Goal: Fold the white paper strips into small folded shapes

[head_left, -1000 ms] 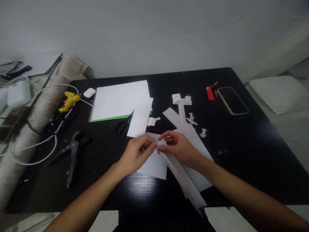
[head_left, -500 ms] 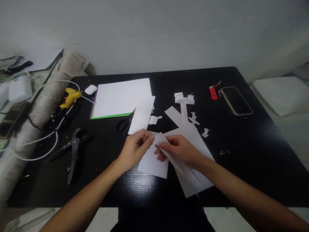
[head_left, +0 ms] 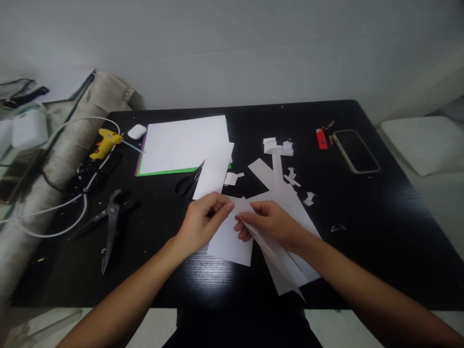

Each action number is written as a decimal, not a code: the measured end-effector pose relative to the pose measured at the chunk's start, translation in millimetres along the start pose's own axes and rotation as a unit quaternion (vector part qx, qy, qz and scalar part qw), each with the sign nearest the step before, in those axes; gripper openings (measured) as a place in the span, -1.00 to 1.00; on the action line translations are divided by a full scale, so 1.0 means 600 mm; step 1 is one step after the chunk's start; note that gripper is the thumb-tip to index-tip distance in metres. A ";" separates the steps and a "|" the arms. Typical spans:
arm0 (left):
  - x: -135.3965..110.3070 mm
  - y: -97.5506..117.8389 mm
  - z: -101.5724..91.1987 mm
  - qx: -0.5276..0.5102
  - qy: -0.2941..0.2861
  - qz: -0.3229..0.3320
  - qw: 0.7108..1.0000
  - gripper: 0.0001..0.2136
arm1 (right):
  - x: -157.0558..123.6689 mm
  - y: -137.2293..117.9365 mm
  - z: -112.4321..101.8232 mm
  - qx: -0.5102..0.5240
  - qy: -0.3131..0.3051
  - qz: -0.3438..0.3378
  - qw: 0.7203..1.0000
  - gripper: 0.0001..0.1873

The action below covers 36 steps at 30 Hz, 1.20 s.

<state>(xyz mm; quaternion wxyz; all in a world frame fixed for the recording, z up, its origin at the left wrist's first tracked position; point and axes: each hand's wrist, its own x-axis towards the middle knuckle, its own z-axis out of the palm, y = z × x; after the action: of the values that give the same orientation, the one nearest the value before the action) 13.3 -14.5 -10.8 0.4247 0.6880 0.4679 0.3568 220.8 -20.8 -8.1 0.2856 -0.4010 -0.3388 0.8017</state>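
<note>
Between both hands, thin white folded paper (head_left: 275,256) tapers.

Reaches in with both arms bare, the left forearm (head_left: 134,295) from lower left and the right forearm (head_left: 362,290) from lower right, converging ahead of the body. Curls the left hand (head_left: 203,220) palm inward, thumb pinched against forefinger. Sets the right hand (head_left: 271,222) just beside it, knuckles up, thumb and forefinger pinched, remaining fingers tucked beneath. Has the two sets of fingertips almost touching.
</note>
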 end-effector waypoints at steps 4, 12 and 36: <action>0.001 0.000 -0.004 0.035 0.021 0.111 0.993 -0.83 | 0.000 0.000 -0.003 0.009 -0.003 0.006 1.000 -0.69; 0.001 0.002 -0.005 0.024 0.023 0.158 0.987 -0.83 | -0.002 -0.001 -0.002 -0.012 -0.028 -0.021 0.999 -0.70; -0.004 0.004 0.006 0.040 0.010 0.153 0.987 -0.87 | -0.003 -0.008 0.005 -0.101 0.056 -0.098 0.988 -0.70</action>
<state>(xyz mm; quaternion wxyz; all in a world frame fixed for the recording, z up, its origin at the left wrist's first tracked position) 16.4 -17.9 -10.3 0.3323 0.7642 0.3751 0.4059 220.2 -19.9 -2.4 0.3391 -0.4370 -0.4395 0.7077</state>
